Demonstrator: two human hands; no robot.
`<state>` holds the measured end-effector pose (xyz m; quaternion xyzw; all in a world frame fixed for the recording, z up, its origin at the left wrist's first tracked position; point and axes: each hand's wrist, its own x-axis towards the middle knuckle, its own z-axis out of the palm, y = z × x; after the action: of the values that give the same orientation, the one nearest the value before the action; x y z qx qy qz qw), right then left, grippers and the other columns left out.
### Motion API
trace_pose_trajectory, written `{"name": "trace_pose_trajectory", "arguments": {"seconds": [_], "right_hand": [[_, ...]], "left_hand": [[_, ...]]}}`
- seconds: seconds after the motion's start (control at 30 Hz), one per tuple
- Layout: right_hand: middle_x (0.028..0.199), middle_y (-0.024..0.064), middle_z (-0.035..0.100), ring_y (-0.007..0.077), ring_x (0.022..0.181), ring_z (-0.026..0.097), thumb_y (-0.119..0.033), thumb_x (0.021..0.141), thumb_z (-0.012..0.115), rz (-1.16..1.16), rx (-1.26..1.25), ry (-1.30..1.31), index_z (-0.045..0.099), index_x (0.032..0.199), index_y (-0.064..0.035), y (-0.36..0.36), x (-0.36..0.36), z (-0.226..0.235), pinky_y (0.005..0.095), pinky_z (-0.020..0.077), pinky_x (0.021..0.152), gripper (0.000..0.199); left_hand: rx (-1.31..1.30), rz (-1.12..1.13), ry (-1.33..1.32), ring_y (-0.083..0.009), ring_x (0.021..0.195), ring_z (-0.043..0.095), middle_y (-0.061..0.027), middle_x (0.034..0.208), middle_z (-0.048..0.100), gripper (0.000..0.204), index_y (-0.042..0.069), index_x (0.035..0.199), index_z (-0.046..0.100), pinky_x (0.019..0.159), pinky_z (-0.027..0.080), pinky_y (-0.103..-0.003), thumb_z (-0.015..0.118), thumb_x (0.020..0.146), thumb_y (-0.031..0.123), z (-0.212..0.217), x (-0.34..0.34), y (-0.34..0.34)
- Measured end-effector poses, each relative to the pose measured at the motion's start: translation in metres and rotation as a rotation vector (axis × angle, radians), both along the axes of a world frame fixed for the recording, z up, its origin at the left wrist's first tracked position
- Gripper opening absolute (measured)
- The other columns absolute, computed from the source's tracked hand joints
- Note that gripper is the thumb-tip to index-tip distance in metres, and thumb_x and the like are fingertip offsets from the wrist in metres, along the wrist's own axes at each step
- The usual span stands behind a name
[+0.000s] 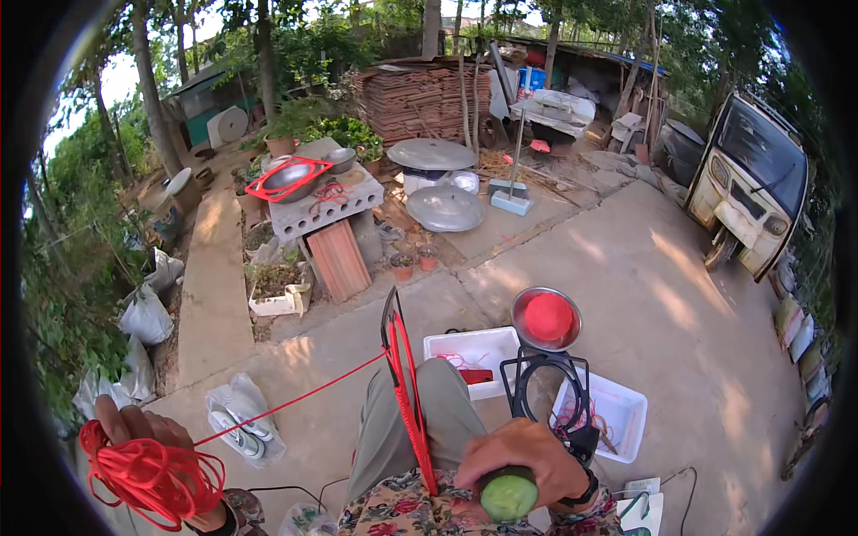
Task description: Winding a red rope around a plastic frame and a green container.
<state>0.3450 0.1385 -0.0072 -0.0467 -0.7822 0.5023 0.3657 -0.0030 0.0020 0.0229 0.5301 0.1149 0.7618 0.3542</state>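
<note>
My left hand (156,429) is closed around a loose bundle of red cord (152,478) at the lower left. From the bundle a single strand runs taut up to a black frame (393,326), seen nearly edge-on. This frame stands upright in front of my lap, by my legs, and red cord is wound along much of it. In my right hand (527,456) is a cucumber (509,496), its pale green cut or bitten end facing up. The right hand is near my lap, apart from the frame. Part of the cucumber is hidden by my fingers.
Ahead are a white foam box (483,341), a metal bowl (547,295) with a red bundle, black frames (545,384) and another foam box (630,415). Bagged shoes (246,420) lie left. Beyond stands a block table (331,210) with a red-wound frame. A small vehicle (746,192) is parked right.
</note>
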Motion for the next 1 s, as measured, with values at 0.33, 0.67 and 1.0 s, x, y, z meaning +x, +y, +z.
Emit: {"name": "trace_pose_trajectory", "arguments": {"seconds": [0.33,0.67,1.0], "right_hand": [[0.089,0.0145,0.059,0.0331,0.079,0.061,-0.050,0.096,0.034,0.540,0.234,0.135,0.056,0.106,0.0037,-0.015,-0.026,0.021,0.0396,0.0497,0.065,0.058],[0.080,0.0118,0.054,0.0314,0.071,0.056,-0.032,0.096,0.044,0.621,0.146,0.370,0.054,0.093,-0.0001,-0.024,-0.044,0.017,0.0377,0.0468,0.061,0.034],[0.087,0.0105,0.061,0.0292,0.079,0.061,-0.030,0.092,0.055,0.658,0.007,0.432,0.057,0.098,-0.0010,-0.020,-0.049,0.013,0.0370,0.0494,0.066,0.029]], "left_hand": [[0.304,-0.078,0.092,-0.0148,0.024,0.039,-0.0086,0.049,0.044,0.026,0.000,0.075,0.043,0.023,0.033,-0.027,0.040,0.098,0.012,0.025,-0.034,-0.042],[-0.571,0.316,-0.178,-0.0104,0.040,0.039,-0.0019,0.053,0.044,0.014,0.001,0.088,0.048,0.033,0.031,-0.023,0.050,0.090,0.014,-0.128,0.003,0.014],[-1.088,0.355,-0.014,-0.0056,0.048,0.045,0.0001,0.062,0.056,0.014,-0.002,0.086,0.064,0.042,0.032,-0.019,0.051,0.087,0.001,-0.190,0.045,0.056]]}}
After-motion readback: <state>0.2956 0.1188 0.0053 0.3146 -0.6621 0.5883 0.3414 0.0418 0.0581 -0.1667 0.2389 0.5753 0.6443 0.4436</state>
